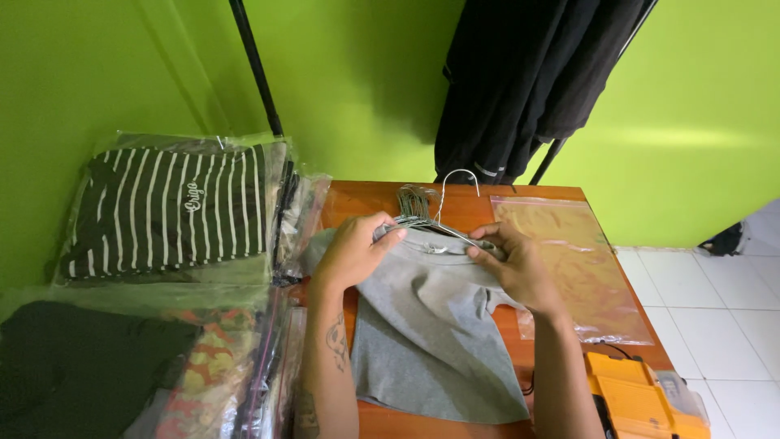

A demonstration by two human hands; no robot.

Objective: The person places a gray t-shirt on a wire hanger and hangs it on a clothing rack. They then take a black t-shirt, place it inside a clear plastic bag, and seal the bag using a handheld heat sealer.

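1. The grey garment (426,325) lay on the wooden surface (382,199), its neck on a wire hanger (443,223).
2. My left hand (353,248) pinched the garment's left shoulder over the hanger.
3. My right hand (516,264) gripped the right shoulder.
4. A clear plastic bag (573,264) lay just right; bagged striped clothes (175,207) sat left.

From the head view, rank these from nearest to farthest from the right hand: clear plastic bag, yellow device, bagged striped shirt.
Measured from the right hand:
1. Clear plastic bag, flat on the table just to the hand's right, nearly touching it.
2. Yellow device, at the table's near right corner, below the hand.
3. Bagged striped shirt, on the stack far left, beyond the left hand.
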